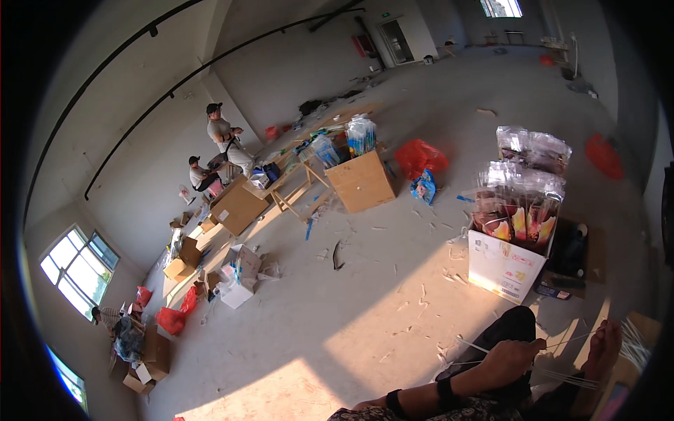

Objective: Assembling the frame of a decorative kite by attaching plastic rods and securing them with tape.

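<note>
Sticks [562,377] in hand [516,354], box [504,265] beyond, workbench [295,179] far left

- thin white sticks [562,377] are gripped in a closed hand [511,358] at the lower right.
- a white box [504,266] of packets is seen beyond it.
- two people [219,151] are seated far left.

A bare grey concrete floor [365,281] carries everything, strewn with small scraps and thin white sticks. Near the right side stands a white carton [504,265] stuffed with clear-wrapped packets. Toward the middle sits a wooden crate [361,182], a red plastic bag [420,156] just beside it. Along the left wall lie opened cardboard boxes [184,261] and more red bags [173,317].
</note>
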Tool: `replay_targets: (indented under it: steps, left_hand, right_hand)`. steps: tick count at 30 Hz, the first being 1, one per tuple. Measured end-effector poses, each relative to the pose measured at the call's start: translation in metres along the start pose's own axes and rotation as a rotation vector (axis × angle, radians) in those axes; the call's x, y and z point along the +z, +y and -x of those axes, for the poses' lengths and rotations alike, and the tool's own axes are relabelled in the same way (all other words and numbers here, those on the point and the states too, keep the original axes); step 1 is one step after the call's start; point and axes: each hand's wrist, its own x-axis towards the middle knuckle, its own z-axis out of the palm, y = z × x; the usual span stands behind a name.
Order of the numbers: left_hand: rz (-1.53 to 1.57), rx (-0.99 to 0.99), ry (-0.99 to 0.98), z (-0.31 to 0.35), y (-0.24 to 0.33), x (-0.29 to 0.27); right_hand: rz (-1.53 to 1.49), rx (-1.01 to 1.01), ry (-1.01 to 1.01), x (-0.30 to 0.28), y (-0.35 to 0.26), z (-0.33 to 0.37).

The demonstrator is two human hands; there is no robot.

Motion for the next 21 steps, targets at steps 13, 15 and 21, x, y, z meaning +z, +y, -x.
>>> replay_targets:
  steps: [13, 15, 21]
  left_hand:
    - [0.046, 0.012, -0.005, -0.002, -0.006, 0.004]
    - [0.049, 0.011, -0.007, -0.002, -0.005, 0.003]
    - [-0.001, -0.025, -0.059, 0.005, -0.001, 0.002]
  right_hand:
    - [0.239, -0.027, 0.050, 0.008, -0.009, 0.006]
    - [0.241, -0.016, 0.053, 0.011, -0.009, 0.008]
    - [0.327, -0.014, 0.019, 0.010, -0.011, 0.012]
